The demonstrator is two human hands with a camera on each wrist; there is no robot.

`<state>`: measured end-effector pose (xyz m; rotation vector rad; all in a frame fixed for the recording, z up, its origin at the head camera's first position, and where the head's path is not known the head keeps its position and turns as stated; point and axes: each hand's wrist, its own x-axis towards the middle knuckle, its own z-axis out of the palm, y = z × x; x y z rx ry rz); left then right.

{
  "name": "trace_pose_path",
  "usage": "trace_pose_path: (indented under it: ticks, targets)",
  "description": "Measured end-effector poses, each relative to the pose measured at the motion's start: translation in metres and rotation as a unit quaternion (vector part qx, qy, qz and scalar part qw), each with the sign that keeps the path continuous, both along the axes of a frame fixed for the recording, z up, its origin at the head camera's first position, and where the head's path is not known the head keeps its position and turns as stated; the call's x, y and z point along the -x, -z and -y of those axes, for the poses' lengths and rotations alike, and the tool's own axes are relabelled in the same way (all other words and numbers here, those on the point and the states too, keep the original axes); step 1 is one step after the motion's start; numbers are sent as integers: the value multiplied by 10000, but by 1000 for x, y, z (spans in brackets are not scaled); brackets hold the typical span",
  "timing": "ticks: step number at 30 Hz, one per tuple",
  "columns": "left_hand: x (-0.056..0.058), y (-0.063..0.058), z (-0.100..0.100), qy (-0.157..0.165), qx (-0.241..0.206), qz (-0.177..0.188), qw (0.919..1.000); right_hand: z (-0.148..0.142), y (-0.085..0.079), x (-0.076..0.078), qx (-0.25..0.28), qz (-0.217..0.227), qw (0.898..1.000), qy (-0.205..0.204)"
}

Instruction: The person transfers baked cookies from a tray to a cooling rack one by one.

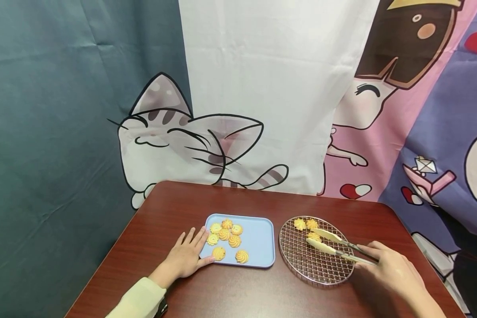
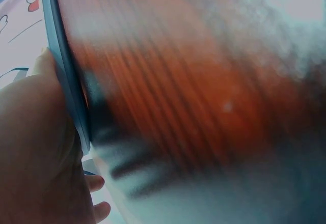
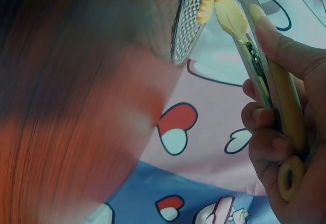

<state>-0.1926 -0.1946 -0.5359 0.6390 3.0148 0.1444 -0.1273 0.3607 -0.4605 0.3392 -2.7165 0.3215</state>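
Observation:
My right hand (image 1: 397, 269) grips a pair of tongs (image 1: 355, 254) with cream-coloured tips. In the right wrist view the fingers wrap round the tongs' handle (image 3: 288, 102). The tongs' tips are spread on either side of a butter cookie (image 1: 314, 237) on the round wire rack (image 1: 322, 267). Two more cookies (image 1: 300, 224) sit at the rack's far side. My left hand (image 1: 183, 258) lies with straight, spread fingers at the left edge of a light blue tray (image 1: 258, 240); fingertips and thumb reach its rim. Several swirled and round cookies (image 1: 224, 234) lie on the tray's left half.
Tray and rack stand side by side on a dark red-brown wooden table (image 1: 246, 291). Behind the table hangs a cloth with cartoon figures (image 1: 262, 88), close to its far edge. The rack is to the right of the tray.

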Motion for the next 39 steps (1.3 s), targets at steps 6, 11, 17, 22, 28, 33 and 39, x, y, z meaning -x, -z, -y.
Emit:
trace_pose_path:
  ticks: [6,11,17,22,28,33,39]
  targets:
    - [0,-2,-1,-35,44,46,10000,-11,1,1,76,66,9999,125]
    - [0,-1,-1,-44,70,25,10000,-17,1,4,92,240,9994,226]
    - [1,0,-1,-60,3,22,10000,-23,-2,7,60,476,9977,484]
    - [1,1,-1,-24,-97,-17,9999,-28,-1,8,35,397,9976,561]
    - [0,4,1,51,-179,-124,9998,-31,3,12,-4,153,9989,433]
    - [0,3,1,50,-204,-57,9998,-32,5,14,-26,210,9989,426]
    - [-1,-1,-1,-39,-41,11,10000,-34,5,15,24,136,9992,379]
